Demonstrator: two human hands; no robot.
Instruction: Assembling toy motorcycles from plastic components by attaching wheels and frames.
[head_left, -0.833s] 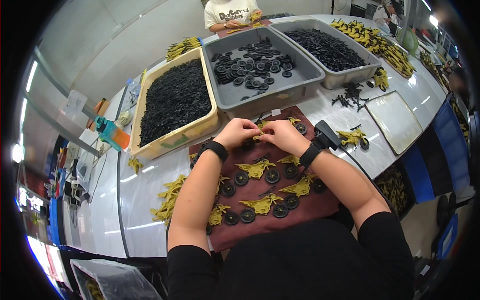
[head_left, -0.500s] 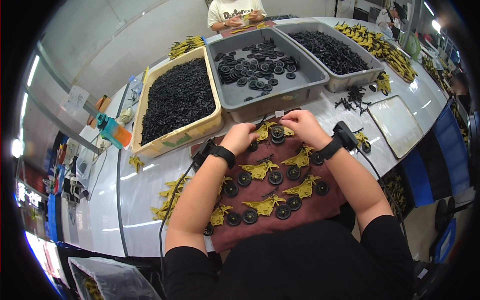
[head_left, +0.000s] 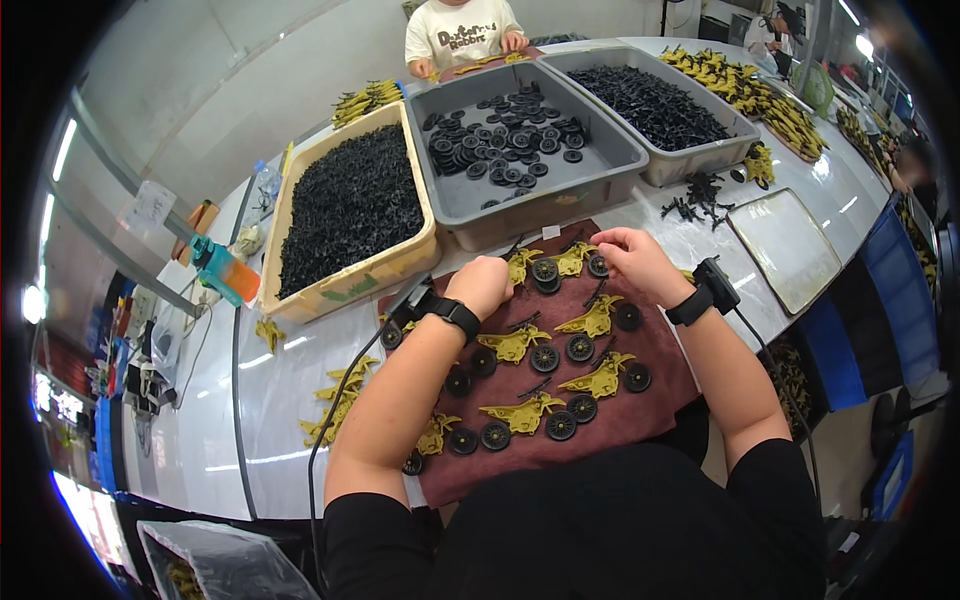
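Several yellow toy motorcycle bodies (head_left: 510, 345) lie in rows on a dark red cloth (head_left: 470, 480), with loose black wheels (head_left: 545, 359) beside them. At the far end of the cloth, my left hand (head_left: 482, 287) is closed next to a yellow body (head_left: 521, 265); whatever its fingers hold is hidden. My right hand (head_left: 642, 266) is to the right of another yellow body (head_left: 573, 260). Its thumb and fingers close at the edge of a black wheel (head_left: 598, 265). Two more wheels (head_left: 545, 271) overlap between the hands. Thin black parts (head_left: 540, 388) lie by the bodies.
Beyond the cloth stand a cream bin (head_left: 432, 232) of small black parts, a grey bin (head_left: 560, 205) of wheels and another grey bin (head_left: 690, 165) of black parts. A metal-looking tray (head_left: 785, 250) lies right, a bottle (head_left: 225, 268) left. A co-worker (head_left: 462, 35) sits opposite.
My right hand has moved right, uncovering the yellow body and showing a wheel at its fingertips. My left hand has shifted slightly down and left. The co-worker's hands have moved apart and lower.
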